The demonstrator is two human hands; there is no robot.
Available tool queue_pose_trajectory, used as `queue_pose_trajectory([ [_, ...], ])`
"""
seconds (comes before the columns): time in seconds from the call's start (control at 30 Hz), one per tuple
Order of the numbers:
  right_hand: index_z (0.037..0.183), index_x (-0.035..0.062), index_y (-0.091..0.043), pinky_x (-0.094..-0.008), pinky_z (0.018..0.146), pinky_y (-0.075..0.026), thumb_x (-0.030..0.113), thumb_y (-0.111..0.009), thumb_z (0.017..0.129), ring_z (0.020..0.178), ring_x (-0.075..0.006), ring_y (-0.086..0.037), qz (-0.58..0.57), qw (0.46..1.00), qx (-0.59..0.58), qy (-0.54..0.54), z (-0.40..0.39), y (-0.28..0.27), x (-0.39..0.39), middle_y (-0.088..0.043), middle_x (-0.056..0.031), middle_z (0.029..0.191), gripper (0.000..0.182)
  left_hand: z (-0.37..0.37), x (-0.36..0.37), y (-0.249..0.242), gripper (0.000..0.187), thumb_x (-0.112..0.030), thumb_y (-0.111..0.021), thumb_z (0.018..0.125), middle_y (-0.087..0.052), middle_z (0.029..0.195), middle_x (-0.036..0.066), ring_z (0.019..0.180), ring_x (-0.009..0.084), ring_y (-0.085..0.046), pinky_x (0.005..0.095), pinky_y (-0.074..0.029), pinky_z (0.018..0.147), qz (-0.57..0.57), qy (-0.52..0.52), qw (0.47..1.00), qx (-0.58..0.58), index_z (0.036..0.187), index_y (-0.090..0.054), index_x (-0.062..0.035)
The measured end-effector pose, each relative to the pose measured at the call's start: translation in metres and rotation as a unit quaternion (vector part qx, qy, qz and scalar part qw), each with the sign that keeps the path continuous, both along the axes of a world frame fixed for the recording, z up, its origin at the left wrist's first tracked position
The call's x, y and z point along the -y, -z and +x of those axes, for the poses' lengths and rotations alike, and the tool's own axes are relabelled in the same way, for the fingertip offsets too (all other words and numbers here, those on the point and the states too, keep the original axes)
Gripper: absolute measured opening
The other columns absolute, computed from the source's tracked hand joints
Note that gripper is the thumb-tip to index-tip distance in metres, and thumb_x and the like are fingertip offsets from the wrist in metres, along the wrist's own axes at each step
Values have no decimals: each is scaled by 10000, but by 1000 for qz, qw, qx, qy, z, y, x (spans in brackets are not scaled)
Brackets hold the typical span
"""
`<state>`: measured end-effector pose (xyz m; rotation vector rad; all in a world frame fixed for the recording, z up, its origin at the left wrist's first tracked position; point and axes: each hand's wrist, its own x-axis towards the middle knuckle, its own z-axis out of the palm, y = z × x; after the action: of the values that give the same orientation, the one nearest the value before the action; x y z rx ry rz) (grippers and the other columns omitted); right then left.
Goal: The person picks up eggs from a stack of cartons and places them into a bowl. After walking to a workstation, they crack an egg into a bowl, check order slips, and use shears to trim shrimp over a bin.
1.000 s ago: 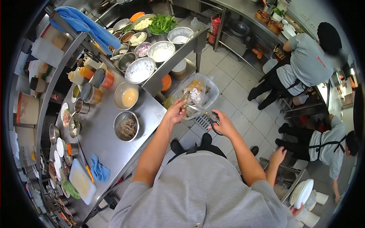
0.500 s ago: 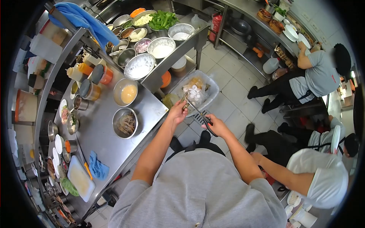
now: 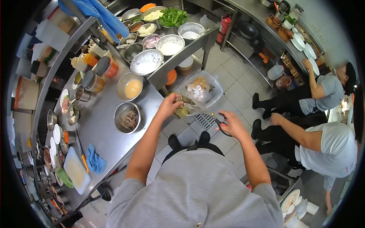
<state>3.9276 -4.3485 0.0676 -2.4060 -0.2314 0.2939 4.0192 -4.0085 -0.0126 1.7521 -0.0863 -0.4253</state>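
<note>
My left hand (image 3: 168,105) is closed around a greyish-brown shrimp (image 3: 185,100), held over the near edge of a plastic-lined bin (image 3: 215,99) that has white and orange scraps inside. In my right hand (image 3: 232,124) is a pair of black-handled scissors (image 3: 215,117), with the blades pointing left toward the shrimp. Whether the blades touch the shrimp cannot be made out. To the left on the steel table stands a metal bowl of shrimp (image 3: 128,118), and just beyond it another bowl (image 3: 130,87) holds yellow liquid.
Ingredient bowls (image 3: 170,45) fill the raised shelf ahead. A cutting board (image 3: 76,170), an orange-handled knife (image 3: 84,163) and a blue cloth (image 3: 96,159) lie at lower left. Two co-workers (image 3: 327,93) (image 3: 327,146) stand on the right. A floor drain (image 3: 205,121) lies below my hands.
My hands have moved apart, the left one leftward and the right one rightward with the scissors. The view has shifted slightly. The co-workers at right have changed position.
</note>
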Motion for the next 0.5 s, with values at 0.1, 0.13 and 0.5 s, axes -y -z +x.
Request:
queue_pose_trajectory([
  [0.1, 1277, 126, -597, -413, 882, -477, 208, -816, 688, 962, -316, -599, -47, 998, 14, -49, 17, -34, -14, -621, -121, 984, 634, -5, -7, -38, 257, -74, -683, 923, -685, 973, 12, 882, 81, -609, 250, -503, 810, -23, -14, 999, -20, 1166, -625, -14],
  [0.13, 1279, 112, -590, -410, 892, -475, 175, -803, 699, 976, -312, -594, -65, 995, 30, -71, 22, -41, -17, -624, -117, 996, 621, -6, -11, -41, 260, -81, -687, 923, -689, 974, 10, 883, 79, -611, 248, -502, 816, -33, -19, 999, -17, 1169, -635, -16],
  [0.5, 1285, 123, -588, -414, 923, -451, 211, -821, 684, 1007, -310, -586, -78, 986, 49, -139, 47, -67, -43, -618, -106, 973, 650, -21, -44, -56, 289, -130, -709, 915, -693, 954, -7, 859, 60, -592, 239, -496, 809, 26, -36, 998, 43, 1187, -678, -37],
])
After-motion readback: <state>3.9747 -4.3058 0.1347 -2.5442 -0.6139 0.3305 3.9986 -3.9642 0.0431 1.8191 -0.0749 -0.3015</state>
